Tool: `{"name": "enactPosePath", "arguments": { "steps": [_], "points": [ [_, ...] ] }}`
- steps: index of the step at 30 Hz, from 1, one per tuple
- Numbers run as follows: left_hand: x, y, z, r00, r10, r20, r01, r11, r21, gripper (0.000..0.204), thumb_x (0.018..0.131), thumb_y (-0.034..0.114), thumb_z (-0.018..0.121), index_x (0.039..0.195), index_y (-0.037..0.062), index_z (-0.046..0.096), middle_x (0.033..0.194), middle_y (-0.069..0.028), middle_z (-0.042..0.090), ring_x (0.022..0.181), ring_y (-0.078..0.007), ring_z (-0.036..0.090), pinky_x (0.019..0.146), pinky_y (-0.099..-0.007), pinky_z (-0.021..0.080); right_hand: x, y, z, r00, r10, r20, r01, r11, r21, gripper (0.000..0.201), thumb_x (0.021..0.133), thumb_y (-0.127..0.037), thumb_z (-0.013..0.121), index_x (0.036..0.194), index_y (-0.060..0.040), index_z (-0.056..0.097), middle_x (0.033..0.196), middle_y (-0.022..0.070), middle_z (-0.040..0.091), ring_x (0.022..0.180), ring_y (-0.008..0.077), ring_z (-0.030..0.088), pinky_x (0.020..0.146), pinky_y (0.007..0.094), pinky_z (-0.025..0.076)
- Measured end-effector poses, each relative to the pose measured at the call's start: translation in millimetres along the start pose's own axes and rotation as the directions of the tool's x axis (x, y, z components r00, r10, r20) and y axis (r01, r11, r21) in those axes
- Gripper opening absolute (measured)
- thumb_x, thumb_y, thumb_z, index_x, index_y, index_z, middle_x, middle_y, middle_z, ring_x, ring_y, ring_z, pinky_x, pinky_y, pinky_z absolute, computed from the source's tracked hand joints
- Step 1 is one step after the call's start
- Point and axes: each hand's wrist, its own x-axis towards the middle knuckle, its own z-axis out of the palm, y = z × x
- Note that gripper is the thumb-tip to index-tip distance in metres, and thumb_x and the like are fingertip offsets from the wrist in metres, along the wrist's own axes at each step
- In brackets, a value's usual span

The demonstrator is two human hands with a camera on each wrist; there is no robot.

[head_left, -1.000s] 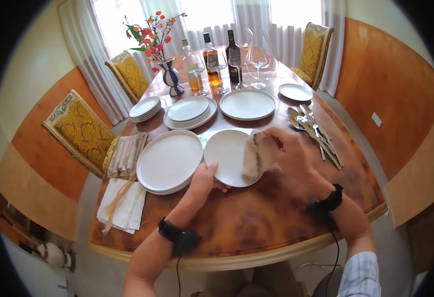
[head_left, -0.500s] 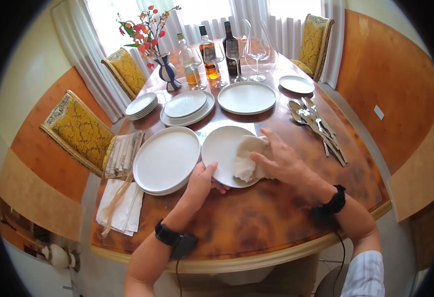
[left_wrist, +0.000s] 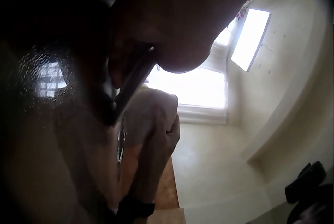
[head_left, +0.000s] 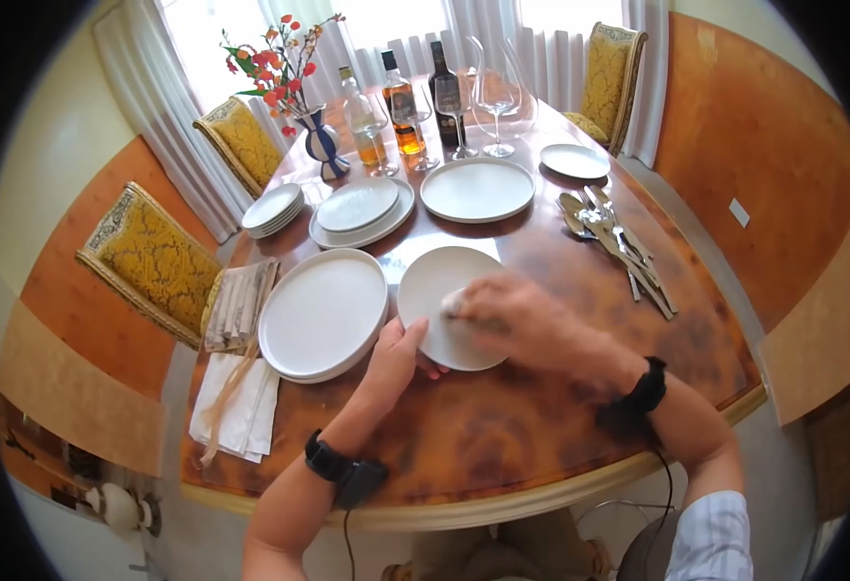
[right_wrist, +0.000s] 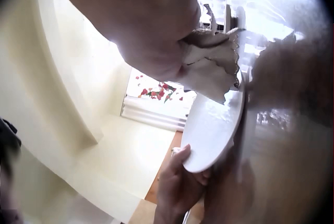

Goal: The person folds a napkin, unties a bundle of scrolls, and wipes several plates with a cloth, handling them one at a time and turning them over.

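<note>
My left hand (head_left: 396, 360) grips the near-left rim of a round white plate (head_left: 436, 273), thumb on top and fingers beneath. The right wrist view shows this plate (right_wrist: 209, 135) tilted, with the thumb over its edge. A beige cloth (right_wrist: 213, 70) with a scalloped edge is bunched in my right hand (head_left: 531, 318), against the plate's upper face. In the head view that hand is blurred and covers most of the cloth. Just left of the held plate lies a stack of larger white plates (head_left: 323, 312).
Further back are a large plate (head_left: 478, 189), stacked plates (head_left: 357, 205), small plates (head_left: 272, 208) and a side plate (head_left: 575, 161). Cutlery (head_left: 618, 242) lies right; folded napkins (head_left: 236, 402) lie left. Behind stand wine glasses (head_left: 498, 107), bottles (head_left: 405, 107) and a flower vase (head_left: 324, 145).
My right hand has moved from the plate's right edge in toward its middle, and its spread fingers have closed around the cloth. The left hand keeps its hold on the rim.
</note>
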Motion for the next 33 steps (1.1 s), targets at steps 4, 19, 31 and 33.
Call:
{"name": "enactPosePath", "arguments": {
  "steps": [4,19,31,33],
  "points": [
    [-2,2,0,1.0,0.012,-0.021,-0.014,0.998,-0.06,0.038,0.11,0.027,0.042,0.115,-0.0061,0.06,0.087,-0.0165,0.071,0.066,-0.0212,0.071,0.053,-0.0292,0.058,-5,-11,23,1.0,0.006,-0.018,-0.007,0.998,-0.057,0.058,0.094,-0.019,0.068,0.147,-0.0056,0.05,0.15,0.0219,0.053,0.14,0.0407,0.048,0.116,0.0475,0.041],
    [-1,-9,-5,0.999,0.009,-0.05,-0.006,0.997,0.072,0.046,0.112,0.037,0.041,0.121,-0.0031,0.061,0.089,-0.0103,0.069,0.071,-0.0182,0.069,0.051,-0.0314,0.058,-5,32,16,0.989,0.063,-0.133,-0.108,0.927,-0.359,0.027,0.087,-0.002,0.059,0.113,-0.0013,0.068,0.127,0.0155,0.068,0.116,0.0303,0.069,0.091,0.0394,0.06],
    [0,-4,1,0.983,0.066,-0.17,-0.09,0.987,-0.137,0.044,0.113,0.033,0.042,0.129,-0.005,0.056,0.114,-0.0125,0.069,0.098,-0.0195,0.07,0.083,-0.0341,0.059,-15,55,-28,0.801,0.565,-0.199,-0.546,0.825,0.146,0.033,0.108,-0.024,0.052,0.123,-0.0014,0.071,0.099,0.0132,0.078,0.095,0.0226,0.075,0.08,0.0375,0.059],
    [-10,16,11,0.988,0.029,-0.148,-0.057,0.981,-0.187,0.044,0.113,0.032,0.043,0.132,-0.005,0.055,0.12,-0.0125,0.067,0.108,-0.0187,0.067,0.093,-0.0339,0.055,-21,63,-31,0.784,0.621,-0.009,-0.588,0.747,0.308,0.037,0.11,-0.031,0.051,0.121,-0.0022,0.071,0.089,0.0088,0.075,0.082,0.0182,0.072,0.073,0.0347,0.058]
  ]
}}
